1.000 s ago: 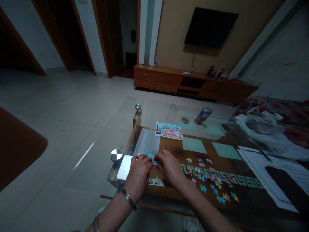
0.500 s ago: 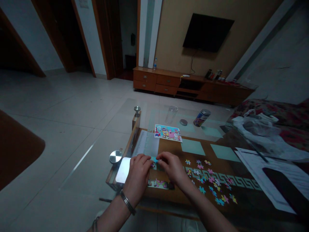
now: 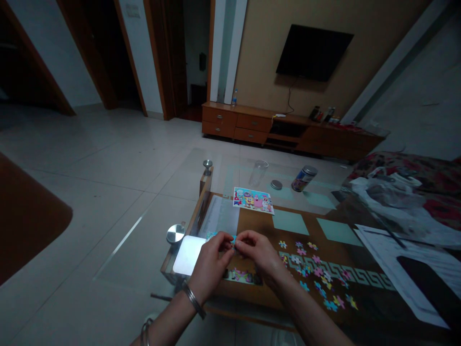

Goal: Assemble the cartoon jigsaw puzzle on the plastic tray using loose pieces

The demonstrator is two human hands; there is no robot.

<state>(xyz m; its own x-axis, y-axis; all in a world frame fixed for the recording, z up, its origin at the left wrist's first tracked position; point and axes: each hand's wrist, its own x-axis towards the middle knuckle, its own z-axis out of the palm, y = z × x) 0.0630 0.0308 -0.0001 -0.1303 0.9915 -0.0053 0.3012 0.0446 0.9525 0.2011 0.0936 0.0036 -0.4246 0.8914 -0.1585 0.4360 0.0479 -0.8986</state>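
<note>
My left hand point(image 3: 212, 263) and my right hand point(image 3: 256, 251) meet over the near left part of a glass-topped table point(image 3: 230, 182). Both pinch the same small run of joined blue puzzle pieces point(image 3: 219, 237) just above the glass. Under my hands lies a strip of assembled puzzle point(image 3: 240, 276). Several loose coloured pieces point(image 3: 317, 274) are scattered right of my right hand. A cartoon reference picture point(image 3: 252, 200) lies farther back on the table.
A clear plastic cup point(image 3: 258, 172), a round lid point(image 3: 276, 184) and a tilted tin point(image 3: 303, 178) stand at the far end. White papers point(image 3: 392, 254) and a plastic bag point(image 3: 392, 197) cover the right side. A bright white square point(image 3: 188, 255) and metal knobs point(image 3: 175, 233) mark the table's left edge.
My hands have lifted slightly off the glass, raising the joined blue pieces between their fingertips. The view has shifted a little.
</note>
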